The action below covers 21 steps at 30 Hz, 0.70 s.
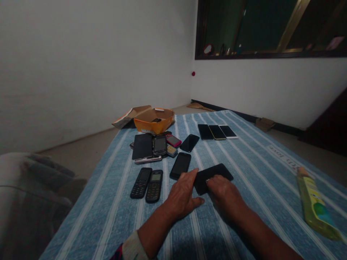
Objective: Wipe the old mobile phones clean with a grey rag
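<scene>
A black smartphone [217,171] lies screen up and aslant on the striped cloth. My left hand [183,196] rests at its left end, fingers stretched out and thumb spread away. My right hand [225,195] is over the phone's near edge, its fingers curled down against the screen. A small pale bit shows at those fingertips, too small to name. Another dark smartphone [180,165] lies just beyond my left hand, with a third one [189,143] farther back. To the left, two keypad phones, one [141,183] and the other [154,186], lie side by side.
A pile of phones [142,146] lies before an open orange box [155,124] at the far left. Three smartphones [217,132] are lined up at the back right. A yellow-green liquid bottle [316,204] lies near the table's right edge. Grey fabric [29,202] stands left.
</scene>
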Each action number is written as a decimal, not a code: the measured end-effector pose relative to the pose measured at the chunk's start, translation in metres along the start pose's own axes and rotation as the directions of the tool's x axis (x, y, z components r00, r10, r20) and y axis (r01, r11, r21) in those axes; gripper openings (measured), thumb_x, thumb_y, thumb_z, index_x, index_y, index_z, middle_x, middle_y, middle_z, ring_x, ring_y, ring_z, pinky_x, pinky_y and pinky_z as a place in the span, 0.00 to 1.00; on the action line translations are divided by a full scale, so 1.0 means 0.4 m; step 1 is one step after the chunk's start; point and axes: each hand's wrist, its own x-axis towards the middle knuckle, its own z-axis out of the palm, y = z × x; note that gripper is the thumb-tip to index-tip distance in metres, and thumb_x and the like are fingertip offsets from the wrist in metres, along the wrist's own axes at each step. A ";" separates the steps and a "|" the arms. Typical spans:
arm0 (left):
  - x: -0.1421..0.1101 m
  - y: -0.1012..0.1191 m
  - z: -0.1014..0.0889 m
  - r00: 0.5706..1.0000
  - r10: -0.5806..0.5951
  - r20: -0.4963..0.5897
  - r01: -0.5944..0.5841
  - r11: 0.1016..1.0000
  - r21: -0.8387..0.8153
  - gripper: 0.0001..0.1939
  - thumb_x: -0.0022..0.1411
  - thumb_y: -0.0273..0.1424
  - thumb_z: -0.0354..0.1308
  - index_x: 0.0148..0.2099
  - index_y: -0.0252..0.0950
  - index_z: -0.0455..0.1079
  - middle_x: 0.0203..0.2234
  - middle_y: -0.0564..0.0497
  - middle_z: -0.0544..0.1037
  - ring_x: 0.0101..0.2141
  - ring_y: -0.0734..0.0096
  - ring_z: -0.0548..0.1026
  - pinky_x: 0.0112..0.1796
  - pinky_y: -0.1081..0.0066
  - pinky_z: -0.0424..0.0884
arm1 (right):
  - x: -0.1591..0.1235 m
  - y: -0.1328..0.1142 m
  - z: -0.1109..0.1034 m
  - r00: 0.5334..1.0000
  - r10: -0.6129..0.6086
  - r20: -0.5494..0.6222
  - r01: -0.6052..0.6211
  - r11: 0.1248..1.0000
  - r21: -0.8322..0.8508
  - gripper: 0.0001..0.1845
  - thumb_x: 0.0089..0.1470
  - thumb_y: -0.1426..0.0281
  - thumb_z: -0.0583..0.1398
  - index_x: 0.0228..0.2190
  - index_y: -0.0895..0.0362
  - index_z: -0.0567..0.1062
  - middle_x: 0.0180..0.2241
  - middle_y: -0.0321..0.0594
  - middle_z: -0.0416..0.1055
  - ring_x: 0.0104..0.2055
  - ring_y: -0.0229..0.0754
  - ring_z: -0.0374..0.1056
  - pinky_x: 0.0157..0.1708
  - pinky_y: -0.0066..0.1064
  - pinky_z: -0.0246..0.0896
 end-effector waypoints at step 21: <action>0.000 -0.007 0.003 0.999 0.049 -0.018 -0.048 0.999 0.019 0.45 0.51 0.32 0.66 0.67 0.37 0.49 0.60 0.41 0.65 0.58 0.48 0.63 0.56 0.50 0.64 | -0.046 0.013 0.033 0.967 -0.105 -0.233 0.101 0.995 -0.029 0.17 0.51 0.87 0.52 0.35 0.59 0.74 0.33 0.45 0.75 0.39 0.46 0.69 0.43 0.36 0.65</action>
